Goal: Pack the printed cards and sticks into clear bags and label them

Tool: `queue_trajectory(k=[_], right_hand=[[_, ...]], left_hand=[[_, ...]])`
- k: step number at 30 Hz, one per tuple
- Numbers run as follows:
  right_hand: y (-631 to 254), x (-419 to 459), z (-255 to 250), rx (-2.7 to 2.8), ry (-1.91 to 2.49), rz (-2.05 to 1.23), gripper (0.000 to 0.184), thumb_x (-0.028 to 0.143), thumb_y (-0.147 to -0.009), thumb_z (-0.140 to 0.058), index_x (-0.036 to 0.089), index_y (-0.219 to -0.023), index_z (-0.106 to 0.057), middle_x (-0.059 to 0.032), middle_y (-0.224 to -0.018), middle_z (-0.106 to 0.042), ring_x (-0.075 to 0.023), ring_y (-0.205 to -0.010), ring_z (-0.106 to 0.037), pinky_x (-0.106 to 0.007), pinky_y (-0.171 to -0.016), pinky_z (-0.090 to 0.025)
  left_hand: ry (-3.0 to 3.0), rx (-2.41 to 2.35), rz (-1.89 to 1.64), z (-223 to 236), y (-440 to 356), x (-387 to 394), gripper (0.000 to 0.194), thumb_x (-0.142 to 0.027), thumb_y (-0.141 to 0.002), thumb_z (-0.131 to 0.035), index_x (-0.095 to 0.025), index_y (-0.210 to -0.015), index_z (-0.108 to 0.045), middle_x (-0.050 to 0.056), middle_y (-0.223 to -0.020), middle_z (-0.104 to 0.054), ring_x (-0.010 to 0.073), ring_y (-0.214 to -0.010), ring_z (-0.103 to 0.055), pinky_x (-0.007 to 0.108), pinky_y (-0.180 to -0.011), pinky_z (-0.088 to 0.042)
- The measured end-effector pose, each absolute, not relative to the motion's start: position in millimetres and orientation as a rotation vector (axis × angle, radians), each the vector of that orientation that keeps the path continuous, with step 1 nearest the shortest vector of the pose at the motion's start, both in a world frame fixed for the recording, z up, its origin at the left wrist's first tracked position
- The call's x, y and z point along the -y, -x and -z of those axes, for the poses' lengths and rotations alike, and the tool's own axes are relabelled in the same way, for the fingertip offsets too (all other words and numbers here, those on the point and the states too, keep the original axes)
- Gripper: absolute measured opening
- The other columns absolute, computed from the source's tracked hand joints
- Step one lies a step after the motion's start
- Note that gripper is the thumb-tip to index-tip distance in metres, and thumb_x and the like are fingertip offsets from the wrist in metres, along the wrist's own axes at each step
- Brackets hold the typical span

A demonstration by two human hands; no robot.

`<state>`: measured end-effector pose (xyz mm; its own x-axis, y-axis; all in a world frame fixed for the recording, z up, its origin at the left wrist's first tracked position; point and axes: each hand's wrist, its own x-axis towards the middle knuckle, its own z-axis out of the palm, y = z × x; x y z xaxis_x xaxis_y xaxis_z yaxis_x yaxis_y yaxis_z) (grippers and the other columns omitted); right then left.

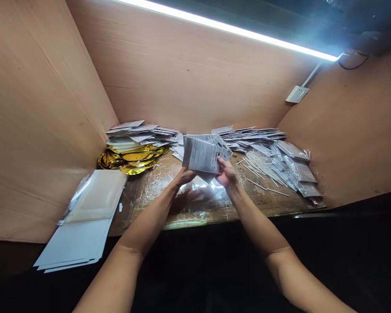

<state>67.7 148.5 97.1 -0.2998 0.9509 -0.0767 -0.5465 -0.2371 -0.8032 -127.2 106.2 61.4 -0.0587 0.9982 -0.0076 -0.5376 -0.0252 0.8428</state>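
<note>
Above the middle of the table I hold a flat grey printed packet point(202, 155) with small text and a barcode-like patch. It looks like a printed sheet in a clear sleeve. My right hand point(227, 174) grips its lower right corner, thumb on the front face. At the lower left corner, my left hand point(186, 174) supports it from beneath, with most fingers hidden behind it. More printed sheets point(225, 147) show just behind the packet; whether they are also in my hands I cannot tell.
Piles of white cards point(254, 134) line the back wall. Gold foil discs point(137, 158) lie left, near stacked white sheets and clear sleeves point(94, 195) overhanging the front edge. White sticks point(259, 169) and clear-wrapped packs point(301, 171) lie right. Wooden panels point(195, 78) enclose the table.
</note>
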Motion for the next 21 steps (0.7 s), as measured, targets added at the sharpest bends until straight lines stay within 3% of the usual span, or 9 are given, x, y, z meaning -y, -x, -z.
queue_trajectory(k=[2,7,11,13,17,21], right_hand=[[-91,-158,-118,0.997,0.750,-1.704,0.032,0.023,-0.081,-0.086,0.026,-0.108,-0.069,-0.0005,-0.096,-0.084,-0.0255,-0.096,-0.082,-0.044,-0.089,-0.071],[-114,-181,-178,1.742,0.683,-1.486,0.043,0.020,-0.070,-0.092,0.020,-0.108,-0.075,-0.0047,-0.103,-0.083,-0.0256,-0.097,-0.077,-0.039,-0.090,-0.067],[-80,-190,-206,2.361,0.544,-1.172,0.033,0.022,-0.077,-0.084,0.020,-0.110,-0.077,-0.0034,-0.102,-0.080,-0.0247,-0.098,-0.073,-0.039,-0.094,-0.063],[-66,-196,-207,2.450,0.574,-0.895,0.035,0.028,-0.081,-0.084,0.020,-0.114,-0.076,-0.0051,-0.104,-0.079,-0.0248,-0.096,-0.073,-0.041,-0.094,-0.062],[-63,-210,-183,2.286,0.670,-0.674,0.072,0.053,-0.091,-0.082,0.021,-0.150,-0.058,-0.0166,-0.139,-0.073,-0.0335,-0.123,-0.071,-0.052,-0.110,-0.056],[-65,-201,-138,2.447,0.829,-0.737,0.065,0.061,-0.104,-0.062,0.021,-0.155,-0.056,-0.0191,-0.148,-0.069,-0.0375,-0.134,-0.066,-0.060,-0.119,-0.049]], left_hand=[[-1.028,-0.877,-1.358,-69,147,-108,0.044,-0.014,-0.059,-0.101,-0.020,-0.097,-0.080,0.011,-0.099,-0.082,0.0349,-0.109,-0.077,0.045,-0.101,-0.062],[-1.054,-0.731,-1.606,-86,182,-107,0.067,-0.045,-0.067,-0.103,-0.021,-0.124,-0.077,0.016,-0.123,-0.081,0.0318,-0.121,-0.075,0.040,-0.104,-0.059],[-1.166,-0.908,-1.625,-81,163,-108,0.060,-0.034,-0.045,-0.111,-0.017,-0.094,-0.081,0.009,-0.091,-0.082,0.0269,-0.086,-0.077,0.035,-0.080,-0.062],[-1.146,-0.962,-1.745,-75,153,-112,0.051,-0.031,-0.042,-0.109,-0.017,-0.082,-0.080,0.004,-0.081,-0.080,0.0230,-0.076,-0.073,0.034,-0.074,-0.062],[-0.985,-0.838,-1.917,-67,149,-122,0.045,-0.032,-0.053,-0.104,-0.017,-0.090,-0.083,0.006,-0.087,-0.083,0.0232,-0.083,-0.077,0.037,-0.085,-0.064],[-0.754,-0.753,-1.994,-65,152,-126,0.040,-0.034,-0.061,-0.096,-0.019,-0.095,-0.081,0.007,-0.098,-0.084,0.0246,-0.090,-0.078,0.039,-0.088,-0.064]])
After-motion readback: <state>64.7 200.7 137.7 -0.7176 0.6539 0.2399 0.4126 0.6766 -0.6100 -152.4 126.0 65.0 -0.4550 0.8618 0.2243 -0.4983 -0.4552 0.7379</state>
